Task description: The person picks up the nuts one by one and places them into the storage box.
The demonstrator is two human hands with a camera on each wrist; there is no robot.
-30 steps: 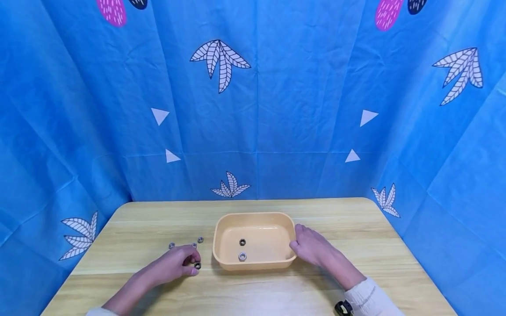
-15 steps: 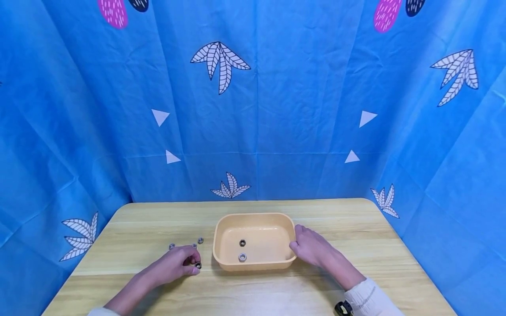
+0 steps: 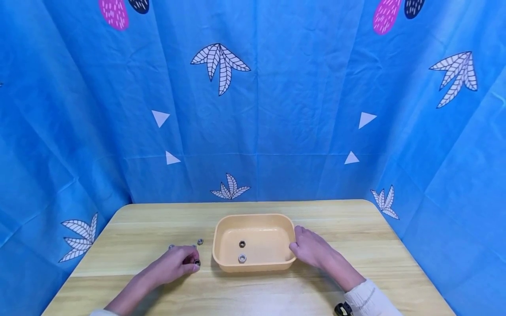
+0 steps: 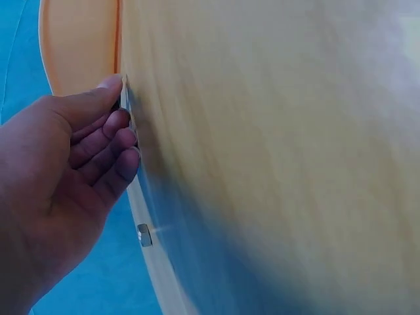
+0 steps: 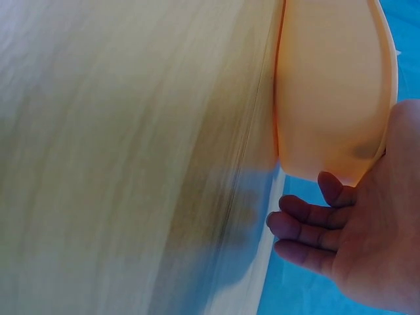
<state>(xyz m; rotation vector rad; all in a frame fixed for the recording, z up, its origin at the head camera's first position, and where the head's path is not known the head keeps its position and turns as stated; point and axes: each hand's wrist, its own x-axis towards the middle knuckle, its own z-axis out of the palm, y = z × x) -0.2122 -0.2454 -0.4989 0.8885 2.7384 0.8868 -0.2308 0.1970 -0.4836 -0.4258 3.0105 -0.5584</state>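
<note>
Left hand (image 3: pixel 174 265), lower left of the head view: fingers curled, thumb and fingertips pinching a small dark bearing ring (image 3: pixel 196 262) just above the worktop (image 3: pixel 150 224). Against the frames a second and half a second ago, the ring sits slightly higher in frame and closer into the fingertips; the hand itself has barely shifted. Reads as a pinch that has just closed, with the lift toward the tray barely begun, if at all.

Right hand (image 3: pixel 312 248), lower centre-right: fingers curved against the right wall of the peach plastic tray (image 3: pixel 276 219), bracing it. Position unchanged across the three head frames. In the right wrist view the fingers (image 5: pixel 308 226) lie loosely bent beside the tray's outer wall; thumb placement not clear.

Count, head view:
- Rings inside the tray: two, one dark (image 3: pixel 242 244), one silver (image 3: pixel 242 258).
- Rings loose on the worktop left of the tray: three, at (image 3: pixel 200 241), (image 3: pixel 194 246) and (image 3: pixel 171 247), the middle one partly hidden by the hand.
- Ring in hand: one.
- Trays: one.
</note>
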